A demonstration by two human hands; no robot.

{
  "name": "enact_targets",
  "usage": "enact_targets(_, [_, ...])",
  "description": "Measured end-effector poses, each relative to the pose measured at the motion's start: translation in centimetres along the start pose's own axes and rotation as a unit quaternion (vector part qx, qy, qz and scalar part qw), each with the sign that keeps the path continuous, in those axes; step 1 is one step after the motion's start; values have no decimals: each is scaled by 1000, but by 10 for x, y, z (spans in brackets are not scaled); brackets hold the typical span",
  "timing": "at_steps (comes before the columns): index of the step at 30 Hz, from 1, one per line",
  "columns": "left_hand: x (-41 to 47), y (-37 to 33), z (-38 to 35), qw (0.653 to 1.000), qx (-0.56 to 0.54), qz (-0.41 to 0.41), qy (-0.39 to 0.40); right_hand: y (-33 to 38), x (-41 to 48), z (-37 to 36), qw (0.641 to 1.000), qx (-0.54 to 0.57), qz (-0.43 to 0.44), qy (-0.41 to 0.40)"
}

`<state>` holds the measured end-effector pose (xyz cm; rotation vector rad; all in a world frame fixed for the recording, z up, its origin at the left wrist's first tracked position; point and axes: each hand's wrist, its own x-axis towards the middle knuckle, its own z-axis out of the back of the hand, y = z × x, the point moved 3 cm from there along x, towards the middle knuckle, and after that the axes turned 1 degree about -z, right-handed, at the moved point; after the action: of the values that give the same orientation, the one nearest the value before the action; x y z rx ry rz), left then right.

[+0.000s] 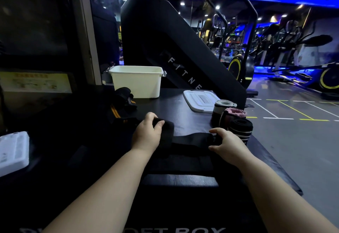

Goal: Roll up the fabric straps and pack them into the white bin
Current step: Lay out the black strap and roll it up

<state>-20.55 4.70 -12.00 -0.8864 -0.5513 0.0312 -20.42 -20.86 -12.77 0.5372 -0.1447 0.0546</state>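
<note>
Gripping the black strap (190, 139) at both ends, the hands I am watching sit low over the dark bench (174, 108). The left hand (146, 133) has its fingers curled over the rolled-up end, and the right hand (225, 144) pinches the flat end between thumb and fingers. I see the strap stretched between them. The white bin (137, 81) stands open at the far edge, well apart from the hands, with its lid (200, 100) lying flat to its right. Three rolls (241, 128) stand on end just beside the right hand, touching one another. More dark straps (117, 111) lie heaped left of the bin; I cannot tell how many
</note>
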Motion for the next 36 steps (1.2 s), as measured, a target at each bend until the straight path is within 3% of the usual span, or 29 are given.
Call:
enact_targets(3, [0, 6, -2, 999, 18, 36, 5, -4, 2, 0, 1000, -13, 3, 6])
enact_targets(5, [1, 7, -4, 995, 98, 27, 11, -5, 2, 0, 1000, -14, 5, 2])
enact_targets(9, [0, -10, -7, 954, 273, -122, -11, -6, 1, -2, 1000, -13, 3, -18])
enact_targets(13, [-7, -35, -29, 904, 345, -230, 106, -5, 0, -1, 1000, -14, 1, -27])
enact_targets(21, [-21, -33, -51, 873, 380, -187, 240, 2, 8, 6, 998, -48, 33, 21])
enact_targets(27, [-18, -25, -43, 878, 410, -127, 213, 10, 18, 16, 986, -136, 86, 49])
enact_targets(36, [-17, -21, -42, 891, 360, -185, 205, 7, 26, 14, 969, -222, 89, 59])
